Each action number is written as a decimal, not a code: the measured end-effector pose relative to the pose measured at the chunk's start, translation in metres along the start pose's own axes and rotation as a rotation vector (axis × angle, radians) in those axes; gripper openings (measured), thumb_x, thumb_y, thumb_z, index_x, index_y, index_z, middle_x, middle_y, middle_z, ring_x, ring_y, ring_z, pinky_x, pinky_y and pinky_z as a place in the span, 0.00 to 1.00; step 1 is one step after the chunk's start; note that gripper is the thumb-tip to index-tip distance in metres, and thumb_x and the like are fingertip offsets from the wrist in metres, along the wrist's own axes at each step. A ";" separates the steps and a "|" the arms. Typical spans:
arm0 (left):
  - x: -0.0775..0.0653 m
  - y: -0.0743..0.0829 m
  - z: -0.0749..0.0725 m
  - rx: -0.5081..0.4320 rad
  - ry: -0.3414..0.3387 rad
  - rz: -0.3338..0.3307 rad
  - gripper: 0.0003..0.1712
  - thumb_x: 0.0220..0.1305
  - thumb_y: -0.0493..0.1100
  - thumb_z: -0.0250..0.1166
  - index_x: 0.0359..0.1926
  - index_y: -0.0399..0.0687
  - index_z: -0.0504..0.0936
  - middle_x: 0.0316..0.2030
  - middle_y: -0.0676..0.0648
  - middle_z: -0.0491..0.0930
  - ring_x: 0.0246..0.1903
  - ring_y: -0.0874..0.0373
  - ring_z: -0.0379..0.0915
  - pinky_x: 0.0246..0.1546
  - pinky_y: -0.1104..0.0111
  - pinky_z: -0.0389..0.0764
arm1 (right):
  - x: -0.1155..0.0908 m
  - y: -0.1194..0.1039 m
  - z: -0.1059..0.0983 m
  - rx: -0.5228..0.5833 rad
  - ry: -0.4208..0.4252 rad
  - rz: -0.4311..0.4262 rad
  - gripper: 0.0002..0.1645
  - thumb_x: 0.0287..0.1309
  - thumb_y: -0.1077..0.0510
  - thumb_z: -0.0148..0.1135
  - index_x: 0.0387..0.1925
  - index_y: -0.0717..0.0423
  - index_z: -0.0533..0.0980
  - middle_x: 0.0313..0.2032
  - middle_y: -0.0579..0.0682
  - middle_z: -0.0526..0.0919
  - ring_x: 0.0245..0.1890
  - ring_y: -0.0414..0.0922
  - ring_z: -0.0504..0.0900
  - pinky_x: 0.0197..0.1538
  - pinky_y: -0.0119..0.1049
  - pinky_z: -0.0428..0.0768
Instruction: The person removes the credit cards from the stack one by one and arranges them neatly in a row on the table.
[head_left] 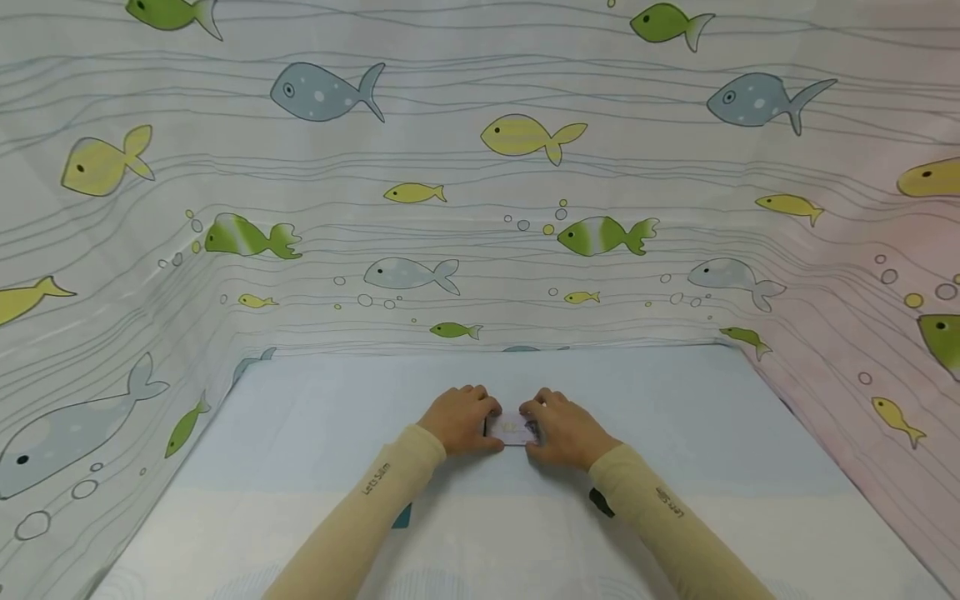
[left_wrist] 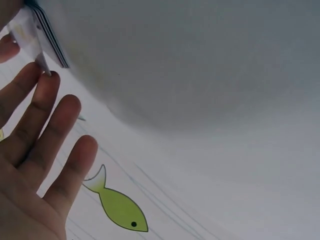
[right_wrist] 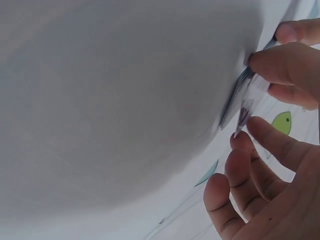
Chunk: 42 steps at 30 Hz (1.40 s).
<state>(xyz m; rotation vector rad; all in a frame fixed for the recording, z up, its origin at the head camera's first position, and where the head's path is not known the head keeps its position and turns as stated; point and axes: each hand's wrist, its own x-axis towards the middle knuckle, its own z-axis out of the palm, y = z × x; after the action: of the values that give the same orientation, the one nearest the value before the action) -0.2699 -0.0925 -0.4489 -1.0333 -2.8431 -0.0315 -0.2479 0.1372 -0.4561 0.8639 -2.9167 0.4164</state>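
A small pale lilac card (head_left: 512, 428) with faint lettering lies flat at the middle of the table, on top of a short stack. My left hand (head_left: 459, 421) grips its left end, and my right hand (head_left: 566, 431) grips its right end, thumbs at the near edge and fingers at the far edge. In the left wrist view, the layered edges of the card stack (left_wrist: 51, 40) show beside a slightly separated top card (left_wrist: 31, 37) at the fingertips. The right wrist view shows the same stack (right_wrist: 234, 97) edge-on, with the top card (right_wrist: 245, 114) standing a little away from it.
The pale table (head_left: 510, 542) spreads around both forearms. A teal piece (head_left: 402, 517) shows beside the left forearm, and a dark piece (head_left: 601, 502) by the right wrist. A fish-patterned sheet (head_left: 480, 242) rises at the back and sides.
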 end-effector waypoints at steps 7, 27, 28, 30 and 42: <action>-0.005 -0.002 0.001 0.124 0.092 0.102 0.35 0.56 0.70 0.70 0.55 0.53 0.84 0.47 0.50 0.81 0.46 0.55 0.78 0.48 0.60 0.80 | 0.000 -0.004 -0.001 -0.064 0.031 -0.020 0.30 0.51 0.50 0.76 0.56 0.52 0.79 0.48 0.48 0.75 0.43 0.45 0.76 0.45 0.43 0.80; -0.046 -0.003 -0.043 0.276 0.293 0.280 0.31 0.55 0.71 0.68 0.47 0.54 0.86 0.41 0.52 0.82 0.39 0.55 0.77 0.40 0.62 0.79 | -0.025 -0.033 -0.015 -0.114 0.237 -0.194 0.30 0.50 0.44 0.75 0.56 0.45 0.79 0.48 0.41 0.76 0.32 0.38 0.74 0.37 0.34 0.78; -0.050 -0.003 -0.045 0.267 0.299 0.284 0.31 0.55 0.71 0.68 0.46 0.54 0.86 0.41 0.52 0.82 0.39 0.55 0.77 0.41 0.62 0.79 | -0.027 -0.035 -0.016 -0.106 0.243 -0.203 0.30 0.50 0.44 0.74 0.56 0.44 0.79 0.48 0.41 0.76 0.32 0.37 0.74 0.36 0.33 0.78; -0.059 -0.002 -0.049 0.242 0.304 0.286 0.30 0.55 0.71 0.68 0.47 0.54 0.85 0.41 0.53 0.82 0.40 0.55 0.77 0.41 0.62 0.79 | -0.030 -0.040 -0.018 -0.094 0.244 -0.219 0.30 0.50 0.43 0.74 0.56 0.44 0.79 0.47 0.39 0.76 0.32 0.36 0.73 0.36 0.32 0.77; -0.111 0.000 -0.044 0.052 0.218 0.205 0.29 0.54 0.72 0.70 0.47 0.59 0.87 0.41 0.57 0.81 0.42 0.59 0.77 0.45 0.63 0.79 | -0.044 -0.074 -0.016 -0.029 0.074 -0.239 0.31 0.52 0.37 0.72 0.56 0.43 0.81 0.47 0.41 0.77 0.34 0.37 0.75 0.41 0.33 0.80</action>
<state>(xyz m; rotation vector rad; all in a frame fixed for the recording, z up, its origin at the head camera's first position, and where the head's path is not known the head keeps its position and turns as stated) -0.1807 -0.1657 -0.4178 -1.2235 -2.5201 -0.0490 -0.1711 0.1050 -0.4292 1.1497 -2.7019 0.3766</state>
